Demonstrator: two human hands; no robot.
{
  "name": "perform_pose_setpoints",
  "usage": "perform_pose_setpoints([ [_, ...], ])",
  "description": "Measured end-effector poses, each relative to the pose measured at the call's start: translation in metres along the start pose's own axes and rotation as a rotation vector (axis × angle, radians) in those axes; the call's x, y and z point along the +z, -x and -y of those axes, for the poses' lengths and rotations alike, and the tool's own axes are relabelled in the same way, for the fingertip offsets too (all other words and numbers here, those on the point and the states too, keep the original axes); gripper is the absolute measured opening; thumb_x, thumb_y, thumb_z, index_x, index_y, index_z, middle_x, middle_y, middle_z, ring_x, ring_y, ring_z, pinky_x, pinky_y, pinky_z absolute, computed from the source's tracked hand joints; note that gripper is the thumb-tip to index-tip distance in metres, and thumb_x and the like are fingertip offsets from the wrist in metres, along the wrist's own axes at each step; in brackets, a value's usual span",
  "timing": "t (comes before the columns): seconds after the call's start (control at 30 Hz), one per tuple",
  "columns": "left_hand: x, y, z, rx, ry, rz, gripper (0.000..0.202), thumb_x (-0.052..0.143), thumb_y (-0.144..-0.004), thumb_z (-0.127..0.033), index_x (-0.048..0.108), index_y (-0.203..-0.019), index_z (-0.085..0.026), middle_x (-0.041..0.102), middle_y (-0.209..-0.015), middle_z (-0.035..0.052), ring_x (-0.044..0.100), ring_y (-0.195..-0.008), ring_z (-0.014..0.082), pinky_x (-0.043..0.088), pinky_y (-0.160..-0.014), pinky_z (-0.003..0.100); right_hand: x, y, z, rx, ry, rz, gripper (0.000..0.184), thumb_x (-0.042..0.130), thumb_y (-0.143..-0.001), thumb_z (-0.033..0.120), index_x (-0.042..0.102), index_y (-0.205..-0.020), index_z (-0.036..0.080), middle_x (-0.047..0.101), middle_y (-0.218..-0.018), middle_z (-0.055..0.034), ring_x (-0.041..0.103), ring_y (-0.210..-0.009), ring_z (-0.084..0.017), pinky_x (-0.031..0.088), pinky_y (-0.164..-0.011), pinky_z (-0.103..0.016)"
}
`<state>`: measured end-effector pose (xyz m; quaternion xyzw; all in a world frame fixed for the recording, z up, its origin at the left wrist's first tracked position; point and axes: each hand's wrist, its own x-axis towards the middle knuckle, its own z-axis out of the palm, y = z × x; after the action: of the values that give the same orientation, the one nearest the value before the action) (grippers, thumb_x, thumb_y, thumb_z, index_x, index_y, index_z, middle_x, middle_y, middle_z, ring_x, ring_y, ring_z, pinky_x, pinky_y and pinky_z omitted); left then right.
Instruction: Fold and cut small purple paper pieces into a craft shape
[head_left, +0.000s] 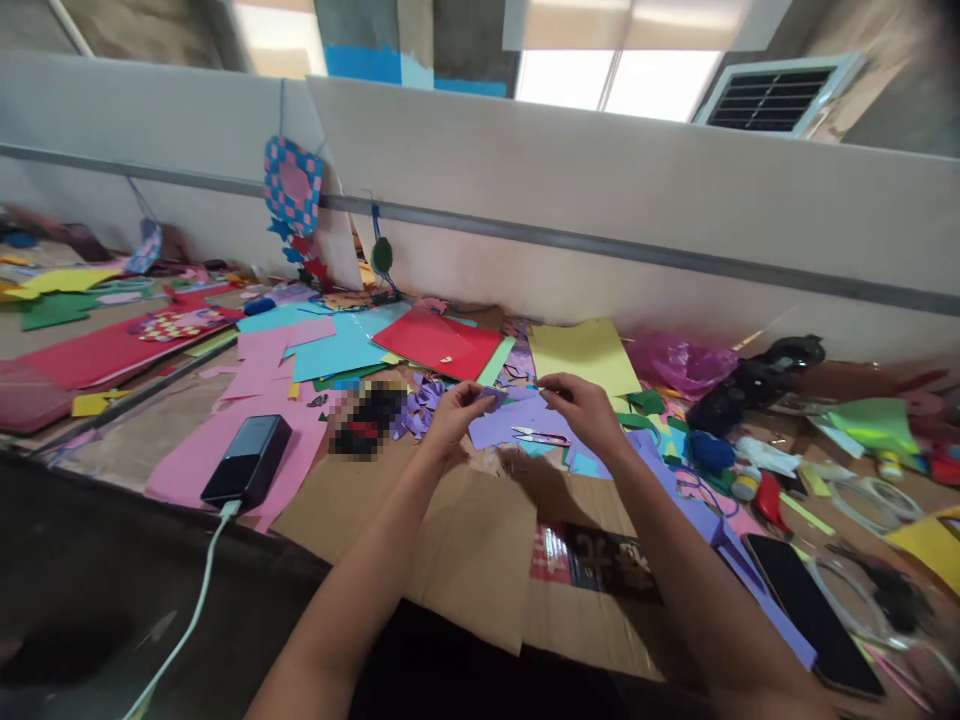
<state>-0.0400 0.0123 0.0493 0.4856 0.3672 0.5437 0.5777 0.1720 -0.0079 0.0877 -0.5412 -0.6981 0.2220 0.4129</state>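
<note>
My left hand (459, 408) and my right hand (581, 410) are raised over the middle of the desk, both pinching a small piece of purple paper (501, 398) between them. Under the hands lies a larger purple sheet (517, 420) with small thread snips (541, 436) resting on it. A heap of cut purple paper shapes (421, 402) sits just left of my left hand. A sheet of brown cardboard (465, 540) covers the desk below my forearms.
Red (439, 342), yellow (585, 355), blue (337, 350) and pink (225, 450) paper sheets lie about. A black power bank (247, 460) with a white cable sits left. A phone (814, 615) lies right, near tape rolls (874, 500) and a pink bag (682, 362). A partition wall (600, 200) stands behind.
</note>
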Motion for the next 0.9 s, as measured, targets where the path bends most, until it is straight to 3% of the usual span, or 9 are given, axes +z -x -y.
perform_pose_setpoints([
  [0.1,0.002,0.001,0.000,-0.009,0.013,0.016,0.037,0.081,-0.058,-0.044,0.065,-0.078,-0.017,0.065,-0.073,0.0011,0.055,-0.068,0.0133,0.040,-0.063,0.025,-0.003,0.012,-0.022,0.032,0.302,0.120,0.020,0.058,-0.083,0.025,0.073,-0.097,0.023,0.074,-0.094,-0.0047,0.066,-0.081,-0.020,0.047,-0.074,-0.031],
  [0.23,0.006,0.005,-0.002,-0.009,0.030,0.073,0.037,0.081,-0.058,-0.046,0.065,-0.075,-0.017,0.063,-0.071,0.0002,0.053,-0.068,0.0128,0.041,-0.063,0.025,0.012,0.027,-0.036,0.029,0.670,0.301,0.029,0.065,-0.078,0.023,0.071,-0.106,0.021,0.073,-0.106,-0.0094,0.065,-0.093,-0.024,0.043,-0.076,-0.030],
  [0.33,0.008,0.007,-0.003,-0.015,0.036,0.102,0.038,0.082,-0.058,-0.047,0.065,-0.075,-0.018,0.063,-0.071,0.0003,0.054,-0.069,0.0135,0.042,-0.065,0.025,0.028,0.032,-0.038,0.027,0.838,0.304,0.044,0.072,-0.068,0.024,0.069,-0.111,0.018,0.069,-0.106,-0.0126,0.064,-0.091,-0.027,0.041,-0.072,-0.030],
  [0.43,0.008,0.007,-0.001,-0.016,0.046,0.092,0.040,0.082,-0.056,-0.047,0.065,-0.077,-0.017,0.064,-0.072,0.0010,0.054,-0.069,0.0133,0.041,-0.064,0.025,0.037,0.034,-0.042,0.025,0.871,0.252,0.036,0.066,-0.070,0.019,0.068,-0.106,0.016,0.067,-0.103,-0.0133,0.061,-0.093,-0.027,0.040,-0.073,-0.030],
  [0.6,0.008,0.007,0.000,-0.009,0.064,0.108,0.038,0.083,-0.058,-0.044,0.067,-0.078,-0.016,0.065,-0.075,0.0023,0.055,-0.071,0.0134,0.041,-0.065,0.025,0.029,0.034,-0.052,0.078,0.674,0.146,0.021,0.054,-0.075,0.016,0.064,-0.094,0.018,0.063,-0.099,-0.0092,0.058,-0.080,-0.021,0.039,-0.067,-0.029],
  [0.73,0.009,0.008,-0.001,-0.028,0.048,0.125,0.038,0.082,-0.058,-0.044,0.066,-0.078,-0.017,0.065,-0.076,0.0018,0.055,-0.072,0.0136,0.041,-0.065,0.025,0.013,0.034,-0.047,0.080,0.271,-0.004,0.014,0.049,-0.078,0.023,0.059,-0.088,0.021,0.059,-0.085,-0.0025,0.055,-0.074,-0.019,0.041,-0.069,-0.030],
  [0.9,0.012,0.012,0.000,-0.032,0.014,0.151,0.039,0.082,-0.059,-0.047,0.064,-0.078,-0.017,0.065,-0.077,0.0016,0.056,-0.073,0.0138,0.041,-0.066,0.026,0.006,0.041,-0.024,0.128,-0.214,0.051,0.027,0.049,-0.082,0.033,0.058,-0.105,0.022,0.052,-0.063,0.0050,0.051,-0.061,-0.016,0.042,-0.060,-0.027],
])
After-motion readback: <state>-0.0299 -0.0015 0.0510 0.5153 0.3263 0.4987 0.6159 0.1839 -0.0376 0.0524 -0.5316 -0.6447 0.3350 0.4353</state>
